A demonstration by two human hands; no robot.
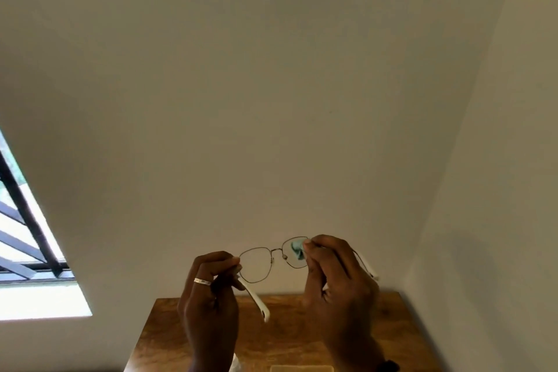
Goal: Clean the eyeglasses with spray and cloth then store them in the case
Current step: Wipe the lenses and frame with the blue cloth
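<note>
Thin metal-rimmed eyeglasses (273, 255) with white temple arms are held up in front of the wall, above a wooden table (280, 338). My left hand (210, 296), wearing a ring, pinches the frame at its left hinge. My right hand (338, 284) presses a pale green cloth (297, 248) against the right lens, and the cloth shows through the glass. Both temple arms are unfolded. A pale flat object (302, 368), possibly the case, shows at the bottom edge. No spray bottle is clearly visible.
The table stands against a plain beige wall in a corner, with another wall at the right. A barred window (27, 238) is at the left. Something clear and pale (236, 364) peeks out beside my left wrist.
</note>
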